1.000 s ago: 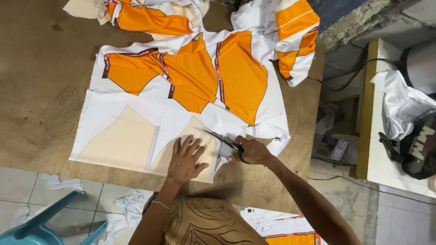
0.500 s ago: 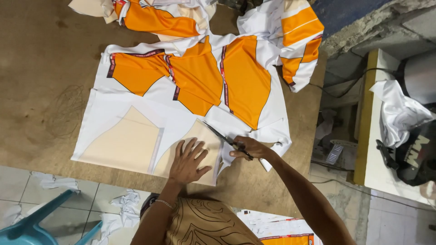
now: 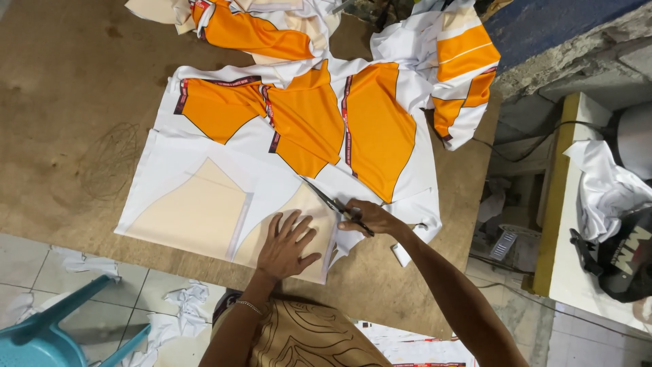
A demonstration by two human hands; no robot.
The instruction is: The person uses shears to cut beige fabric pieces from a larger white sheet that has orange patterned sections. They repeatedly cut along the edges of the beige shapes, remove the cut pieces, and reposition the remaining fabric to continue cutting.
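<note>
White-orange cloth (image 3: 299,170), limp, likely slippery | left hand (image 3: 288,245) flat, released, pinning cream pattern (image 3: 197,214) | right hand (image 3: 370,217) clenched on scissors (image 3: 333,202), centre frame | table (image 3: 75,81)

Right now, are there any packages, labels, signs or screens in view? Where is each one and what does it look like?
No packages, signs or screens.
Printed strips: narrow dark red bands with small lettering, along the seams of the orange panels on the white fabric spread over the table.
Lettered dark object: black, rounded, large pale letters, on the side table at the right edge.
</note>
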